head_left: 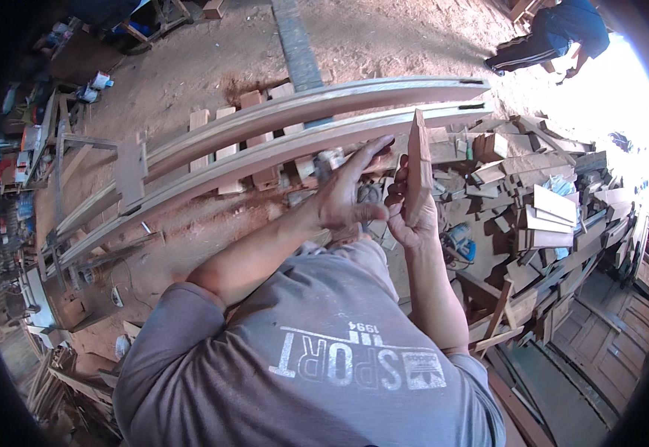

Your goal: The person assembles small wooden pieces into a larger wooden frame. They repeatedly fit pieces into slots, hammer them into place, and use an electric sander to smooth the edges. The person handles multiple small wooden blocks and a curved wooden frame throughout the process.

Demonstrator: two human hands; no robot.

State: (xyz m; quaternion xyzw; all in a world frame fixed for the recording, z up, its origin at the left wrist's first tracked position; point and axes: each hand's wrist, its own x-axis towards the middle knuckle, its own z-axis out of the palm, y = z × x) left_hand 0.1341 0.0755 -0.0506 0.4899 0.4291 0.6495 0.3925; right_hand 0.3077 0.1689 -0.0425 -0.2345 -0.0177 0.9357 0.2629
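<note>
"Brown wood is showing first, yes?"

"Yes. A narrow wooden piece (419, 164) is standing out from the right hand (421, 225), and its long side is running toward the top of the view. The fingers are closing around its lower part, with their tips showing on its left side."

"And what is the left hand (341, 194) doing?"

"Its fingers are stretching out, and the thumb is pointing to the right, leaving a wide gap. This hand is hovering just beside the wooden piece, on its left. In the view it is overlapping the nearer beam (265, 158), but whether it is touching it, I cannot tell."

"What is lying farther from the hands?"

"A farther beam (302, 103) is running beside the nearer one, and a short crosspiece (131, 170) is spanning them near the left. Around them, short wooden blocks (199, 121) are lying on the sandy ground (190, 74)."

"And at the right side?"

"There a big heap of offcuts (503, 167) is spreading. A blue object (462, 247) is lying near the right forearm; its kind I cannot tell. A panelled door (615, 335) is lying in the lower right, and another person (563, 33) is bending forward at the upper right."
</note>
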